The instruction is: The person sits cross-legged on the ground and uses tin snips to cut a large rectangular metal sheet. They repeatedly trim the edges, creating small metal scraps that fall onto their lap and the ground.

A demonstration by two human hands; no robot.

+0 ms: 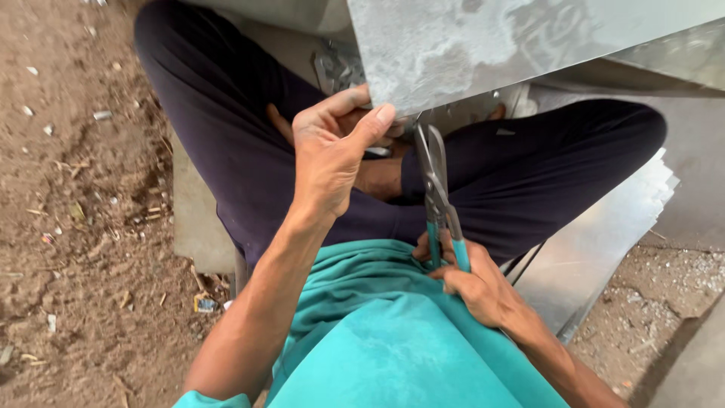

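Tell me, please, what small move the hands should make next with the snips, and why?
Probably squeeze the snips shut. The right hand grips the teal handles, the blades meet the sheet at its lower edge, and the left hand pinches that corner steady, so a cut seems ready.

Bare brown dirt ground (83, 227) lay toward nine o'clock — littered with small scraps — under soft, even daylight.
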